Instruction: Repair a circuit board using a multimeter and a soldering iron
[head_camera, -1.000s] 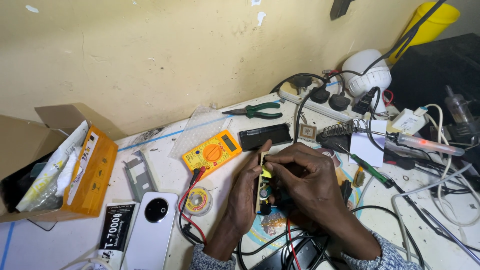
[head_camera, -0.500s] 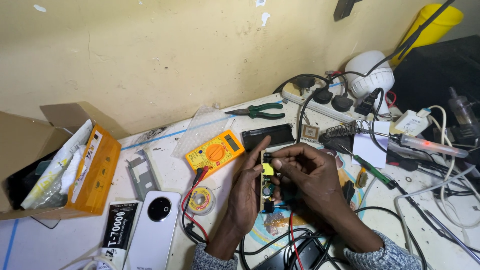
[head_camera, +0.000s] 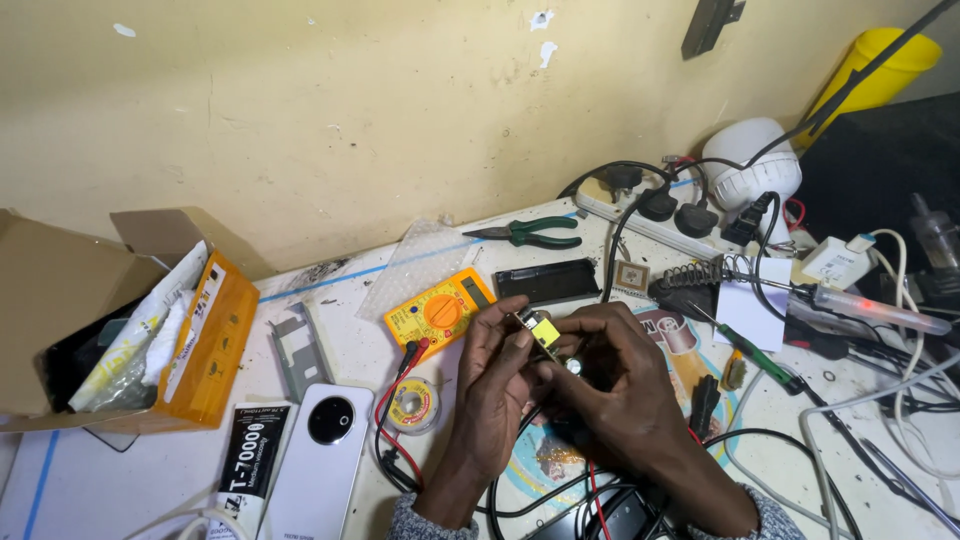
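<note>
I have both hands up together over the middle of the counter (head_camera: 60, 490), working on a small circuit board (head_camera: 545, 333) with a yellow block on it. My left hand (head_camera: 495, 385) pinches the board by its near edge; my right hand (head_camera: 620, 385) curls round it from the other side, fingers clenched on the part. I judge this an inspect-or-probe step: the board is held edge-up, so any next touch would need a steady grip and a free hand, and both are taken.

Just left of my hands lie a solder reel (head_camera: 411, 404) and a white phone (head_camera: 322, 462) face down. Beyond them the yellow meter (head_camera: 440, 312) sits with its red and black leads (head_camera: 395, 395) trailing under my left wrist, which could snag. Farther back are pliers (head_camera: 528, 233), a power strip (head_camera: 650, 215), and at right a soldering iron (head_camera: 860, 305) among loose cables.
</note>
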